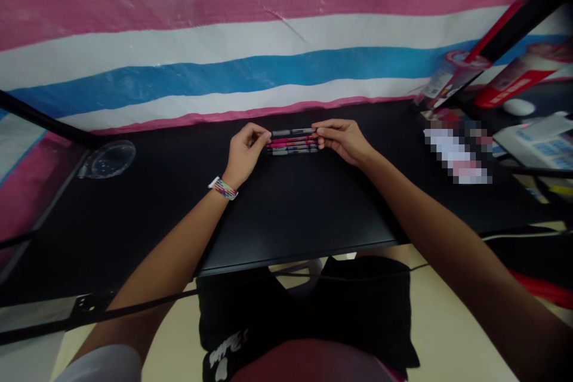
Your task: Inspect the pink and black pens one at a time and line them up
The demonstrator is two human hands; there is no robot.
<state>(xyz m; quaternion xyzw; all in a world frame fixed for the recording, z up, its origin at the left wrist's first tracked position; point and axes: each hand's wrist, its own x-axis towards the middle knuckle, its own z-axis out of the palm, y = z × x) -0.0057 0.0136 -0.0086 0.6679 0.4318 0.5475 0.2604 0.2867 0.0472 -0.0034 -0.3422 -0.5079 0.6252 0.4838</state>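
Note:
Several pens lie side by side across the black desk [295, 209], held between my two hands. A dark, clear-barrelled pen [290, 132] is farthest from me, with pink-red pens [292, 143] in the middle and another dark pen [293, 151] nearest. My left hand [244, 152], with a patterned wristband [224, 188] below it, pinches the pens' left ends between thumb and fingers. At the right ends, the fingers of my right hand [344, 140] close round the tips. Whether the pens rest on the desk or sit slightly above it, I cannot tell.
A clear plastic lid [110, 159] lies at the left. To the right stand a cup with a red straw [452, 74], a red and white cup [514, 80], a white rounded object [519, 107] and a pale box-like device [541, 140]. A striped sheet [250, 77] hangs behind the desk.

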